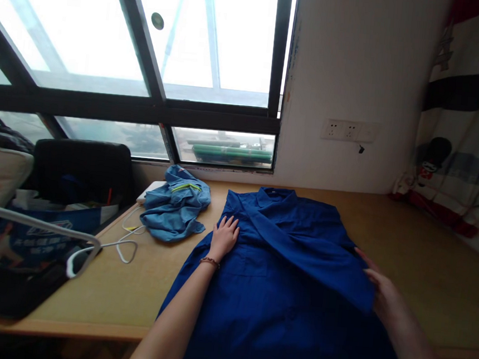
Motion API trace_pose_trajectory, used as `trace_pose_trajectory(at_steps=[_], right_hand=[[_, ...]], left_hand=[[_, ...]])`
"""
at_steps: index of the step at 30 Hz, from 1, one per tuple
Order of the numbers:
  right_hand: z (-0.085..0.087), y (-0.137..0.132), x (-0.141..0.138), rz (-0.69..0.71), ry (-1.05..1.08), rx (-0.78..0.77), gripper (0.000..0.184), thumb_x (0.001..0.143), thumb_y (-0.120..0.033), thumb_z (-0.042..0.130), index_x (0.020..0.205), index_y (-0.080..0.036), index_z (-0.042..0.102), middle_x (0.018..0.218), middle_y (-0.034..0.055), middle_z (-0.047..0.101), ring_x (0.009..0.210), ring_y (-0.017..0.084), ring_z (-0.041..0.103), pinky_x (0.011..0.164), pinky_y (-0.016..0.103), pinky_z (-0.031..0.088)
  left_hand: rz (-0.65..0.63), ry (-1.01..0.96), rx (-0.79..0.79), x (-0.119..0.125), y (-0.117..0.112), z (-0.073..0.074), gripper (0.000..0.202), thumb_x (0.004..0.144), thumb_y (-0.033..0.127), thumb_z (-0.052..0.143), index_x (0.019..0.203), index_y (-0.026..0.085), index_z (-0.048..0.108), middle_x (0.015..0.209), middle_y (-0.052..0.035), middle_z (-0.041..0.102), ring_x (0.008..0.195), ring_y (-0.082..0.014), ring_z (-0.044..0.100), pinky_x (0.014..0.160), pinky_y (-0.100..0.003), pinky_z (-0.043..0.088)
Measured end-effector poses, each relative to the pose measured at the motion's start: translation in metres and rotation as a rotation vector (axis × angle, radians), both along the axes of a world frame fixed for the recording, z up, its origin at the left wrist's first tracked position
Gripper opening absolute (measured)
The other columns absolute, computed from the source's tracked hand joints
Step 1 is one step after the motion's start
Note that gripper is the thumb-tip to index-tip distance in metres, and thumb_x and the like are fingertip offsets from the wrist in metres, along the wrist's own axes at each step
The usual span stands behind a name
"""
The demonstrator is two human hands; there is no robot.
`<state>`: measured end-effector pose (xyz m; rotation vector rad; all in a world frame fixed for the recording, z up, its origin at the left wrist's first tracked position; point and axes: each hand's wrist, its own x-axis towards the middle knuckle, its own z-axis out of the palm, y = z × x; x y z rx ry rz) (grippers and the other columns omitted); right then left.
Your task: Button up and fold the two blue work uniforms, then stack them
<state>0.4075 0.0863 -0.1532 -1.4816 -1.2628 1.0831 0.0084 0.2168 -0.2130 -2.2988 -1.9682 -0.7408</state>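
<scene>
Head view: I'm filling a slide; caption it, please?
Left hand flat on a blue collared garment, right hand at its edge, one sleeve across its front, crumpled lighter-blue cloth nearby.

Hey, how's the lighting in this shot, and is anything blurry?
In the head view, the window is overexposed to near white; in the same head view, the blue garment sinks into shadow toward its lower part; also in the head view, the right hand looks blurred, the left hand sharper.
</scene>
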Motion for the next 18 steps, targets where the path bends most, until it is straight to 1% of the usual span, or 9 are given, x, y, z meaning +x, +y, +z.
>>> trace_pose_trajectory(at_steps=[3,5,6,8,10,12,15,16,18], right_hand=[[-0.025,-0.005,0.034,-0.258,0.282,0.062,0.026,0.068,-0.030,0.049,0.092,-0.025,0.057,0.080,0.0049,0.066,0.075,0.021,0.064,0.069,0.036,0.055],[-0.046,-0.017,0.040,-0.256,0.333,0.054,0.010,0.066,-0.031,0.052,0.072,-0.025,0.057,0.076,0.0055,0.066,0.082,0.024,0.063,0.078,0.041,0.052],[-0.054,-0.024,0.039,-0.223,0.332,0.026,0.009,0.065,-0.031,0.053,0.069,-0.024,0.057,0.076,0.0060,0.066,0.085,0.026,0.063,0.081,0.042,0.051],[-0.063,-0.033,0.037,-0.140,0.285,-0.055,0.019,0.064,-0.031,0.058,0.080,-0.022,0.061,0.081,0.0068,0.066,0.087,0.027,0.062,0.083,0.044,0.050],[-0.063,-0.034,0.038,-0.102,0.134,-0.124,0.037,0.065,-0.033,0.060,0.100,-0.020,0.060,0.088,0.0075,0.064,0.085,0.027,0.062,0.077,0.044,0.052],[-0.058,-0.028,0.044,-0.114,-0.142,-0.085,0.043,0.065,-0.038,0.061,0.104,-0.020,0.061,0.097,0.0091,0.061,0.084,0.028,0.061,0.075,0.046,0.051],[-0.051,-0.011,0.049,-0.177,-0.590,0.180,0.042,0.063,-0.038,0.061,0.101,-0.023,0.064,0.123,0.0090,0.047,0.101,0.032,0.053,0.089,0.051,0.041],[-0.049,-0.006,0.048,-0.167,-0.683,0.268,0.042,0.063,-0.035,0.060,0.104,-0.025,0.063,0.128,0.0067,0.043,0.107,0.033,0.048,0.094,0.052,0.036],[-0.047,0.002,0.043,-0.084,-0.746,0.365,0.044,0.066,-0.027,0.054,0.110,-0.028,0.059,0.127,0.0026,0.045,0.114,0.029,0.043,0.099,0.049,0.031]], left_hand=[[0.035,0.003,0.015,-0.001,0.001,-0.003,0.040,0.085,0.036,0.036,0.122,0.024,0.048,0.132,-0.0065,0.041,0.126,-0.0285,0.023,0.103,-0.048,0.011],[0.046,0.012,0.007,-0.001,0.002,-0.004,0.040,0.085,0.036,0.038,0.121,0.024,0.048,0.132,-0.0064,0.041,0.126,-0.0282,0.025,0.103,-0.047,0.013],[0.053,0.014,-0.001,-0.001,0.003,-0.004,0.039,0.084,0.036,0.039,0.120,0.025,0.049,0.132,-0.0064,0.041,0.125,-0.0283,0.025,0.102,-0.047,0.014],[0.062,0.007,-0.030,-0.002,0.007,-0.003,0.037,0.083,0.035,0.041,0.118,0.025,0.051,0.130,-0.0071,0.043,0.123,-0.0292,0.029,0.100,-0.048,0.017],[0.062,-0.015,-0.081,-0.005,0.016,0.002,0.035,0.082,0.032,0.044,0.114,0.023,0.053,0.124,-0.0092,0.048,0.117,-0.0301,0.036,0.097,-0.048,0.024],[0.039,-0.049,-0.121,-0.009,0.031,0.011,0.033,0.081,0.027,0.045,0.113,0.021,0.053,0.119,-0.0117,0.052,0.109,-0.0291,0.044,0.093,-0.045,0.031],[-0.055,-0.107,-0.101,-0.018,0.061,0.027,0.039,0.079,0.016,0.044,0.117,0.019,0.049,0.123,-0.0134,0.048,0.106,-0.0257,0.049,0.091,-0.037,0.035],[-0.087,-0.126,-0.090,-0.021,0.072,0.032,0.042,0.078,0.012,0.044,0.119,0.019,0.047,0.126,-0.0129,0.045,0.106,-0.0248,0.049,0.091,-0.035,0.035],[-0.128,-0.158,-0.108,-0.025,0.094,0.040,0.049,0.075,0.008,0.045,0.122,0.022,0.044,0.131,-0.0109,0.040,0.106,-0.0240,0.050,0.091,-0.032,0.035]])
